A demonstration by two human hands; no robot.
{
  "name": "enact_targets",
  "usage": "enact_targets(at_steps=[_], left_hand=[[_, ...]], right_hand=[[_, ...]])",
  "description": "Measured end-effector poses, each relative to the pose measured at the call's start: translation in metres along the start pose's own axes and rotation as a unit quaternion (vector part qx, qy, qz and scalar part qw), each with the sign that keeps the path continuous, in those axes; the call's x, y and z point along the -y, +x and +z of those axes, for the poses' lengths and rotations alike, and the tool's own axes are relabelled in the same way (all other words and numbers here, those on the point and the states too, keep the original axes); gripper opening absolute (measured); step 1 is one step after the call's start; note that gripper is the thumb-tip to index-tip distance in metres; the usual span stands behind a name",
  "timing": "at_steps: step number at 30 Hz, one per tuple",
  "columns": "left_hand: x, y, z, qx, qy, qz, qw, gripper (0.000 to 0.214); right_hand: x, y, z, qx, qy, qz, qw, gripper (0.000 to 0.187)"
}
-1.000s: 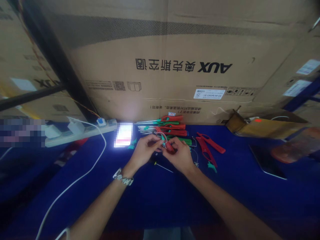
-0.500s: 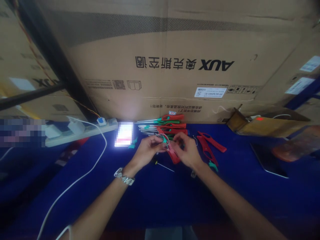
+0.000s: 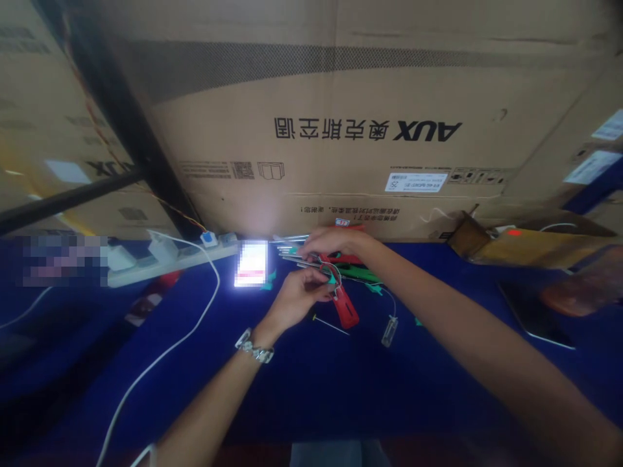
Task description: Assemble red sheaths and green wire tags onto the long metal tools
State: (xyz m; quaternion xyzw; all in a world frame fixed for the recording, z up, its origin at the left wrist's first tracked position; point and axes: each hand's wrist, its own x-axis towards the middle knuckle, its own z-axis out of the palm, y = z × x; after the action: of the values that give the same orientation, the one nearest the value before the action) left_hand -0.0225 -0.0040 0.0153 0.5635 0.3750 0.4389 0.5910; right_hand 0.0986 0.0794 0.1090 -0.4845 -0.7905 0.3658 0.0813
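- Left hand (image 3: 299, 299) pinches a red clip (image 3: 346, 309) by its looped wire, low over the blue table (image 3: 341, 389), the clip slanting down to the right
- Right hand (image 3: 331, 242) is stretched out beyond it, fingers over the pile of red and green tools (image 3: 357, 274) by the cardboard box (image 3: 341, 130); gripping or loose, I cannot tell
- The pile runs left to right along the box, metal tips towards the lit phone (image 3: 252, 263); the right hand is nearer, touching it

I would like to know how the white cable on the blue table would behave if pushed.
The white cable probably bends rather than slides whole: it lies in a loose curve. Thin, so likely light. Its end at the power strip may anchor it.
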Motion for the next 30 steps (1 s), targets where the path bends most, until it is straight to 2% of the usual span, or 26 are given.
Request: enact_targets(at_steps=[3,5,7,11,13,15,20,23,26,30], left_hand=[[0.004,0.001,-0.003,-0.010,-0.008,-0.015,1.000,0.033],[0.004,0.002,-0.004,-0.019,-0.013,-0.028,0.999,0.032],[0.003,0.002,-0.004,-0.024,-0.014,-0.034,0.999,0.030],[0.001,0.002,-0.004,-0.018,-0.001,-0.030,0.999,0.029],[0.001,0.002,-0.003,-0.013,0.011,-0.019,1.000,0.029],[0.000,0.001,-0.002,-0.007,0.028,-0.004,1.000,0.028],[-0.002,-0.002,0.000,0.015,0.066,0.008,0.998,0.027],[-0.003,-0.002,0.000,0.022,0.075,0.002,0.997,0.028],[-0.002,-0.002,0.000,0.023,0.079,-0.008,0.997,0.029],[0.001,-0.001,-0.001,0.020,0.073,-0.007,0.997,0.030]], right_hand=[[-0.017,-0.014,-0.001,-0.095,0.113,-0.041,0.988,0.027],[-0.028,-0.022,0.000,-0.166,0.243,-0.065,0.954,0.024],[-0.039,-0.027,0.002,-0.213,0.310,-0.076,0.923,0.029],[-0.060,-0.032,0.008,-0.293,0.336,-0.105,0.889,0.037],[-0.068,-0.033,0.012,-0.313,0.349,-0.114,0.876,0.038],[-0.072,-0.034,0.017,-0.301,0.358,-0.105,0.878,0.039],[-0.066,-0.036,0.027,-0.191,0.262,-0.094,0.941,0.039],[-0.058,-0.032,0.029,-0.131,0.224,-0.092,0.961,0.039],[-0.055,-0.026,0.029,-0.101,0.210,-0.085,0.969,0.038],[-0.056,-0.021,0.027,-0.108,0.240,-0.108,0.959,0.039]])
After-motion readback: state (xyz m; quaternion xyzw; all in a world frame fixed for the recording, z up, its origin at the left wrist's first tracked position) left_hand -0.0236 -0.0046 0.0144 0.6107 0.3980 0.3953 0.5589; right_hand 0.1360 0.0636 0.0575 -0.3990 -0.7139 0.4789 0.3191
